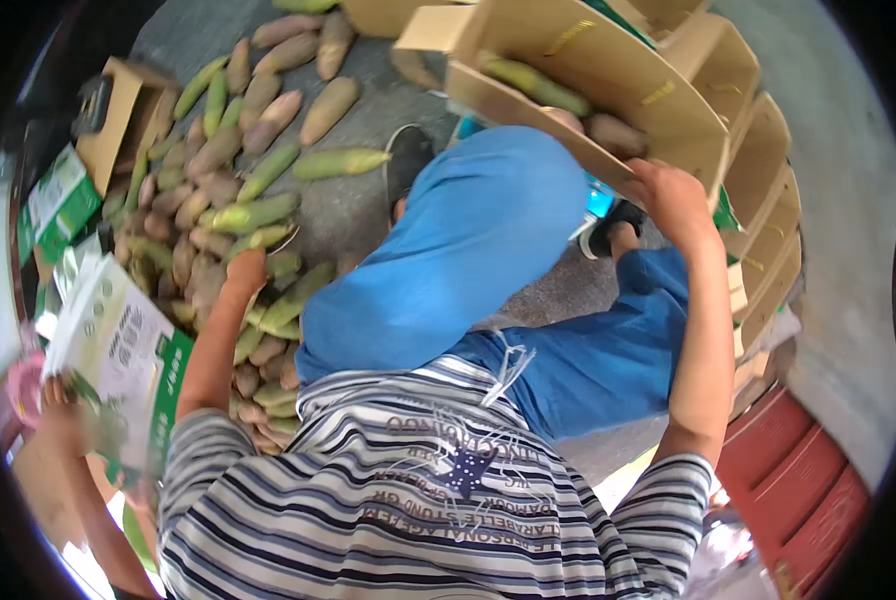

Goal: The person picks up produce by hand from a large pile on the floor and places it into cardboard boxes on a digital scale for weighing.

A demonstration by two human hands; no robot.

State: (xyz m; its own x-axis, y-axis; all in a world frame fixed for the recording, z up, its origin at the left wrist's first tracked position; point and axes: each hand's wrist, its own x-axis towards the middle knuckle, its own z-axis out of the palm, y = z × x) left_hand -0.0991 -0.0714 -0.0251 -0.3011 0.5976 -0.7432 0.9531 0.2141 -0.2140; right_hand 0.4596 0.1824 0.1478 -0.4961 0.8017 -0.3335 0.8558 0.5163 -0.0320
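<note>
My left hand [248, 270] reaches down into a pile on the floor, its fingers closed at the end of a green ear of corn [266, 238]; the fingertips are partly hidden. Around it lie brown sweet potatoes [218, 150] and more ears of corn in their husks [343, 163]. My right hand [674, 198] grips the near edge of an open cardboard box [608, 60], fingers over the rim. Inside that box rest an ear of corn [538, 85] and a brownish sweet potato [616, 135].
More open cardboard boxes [768, 150] stand in a row along the right. A green and white printed carton [118, 340] is at the left, beside another person's blurred hand [63, 410]. A small open box [123, 125] lies at the far left. Red panels [793, 480] stand lower right.
</note>
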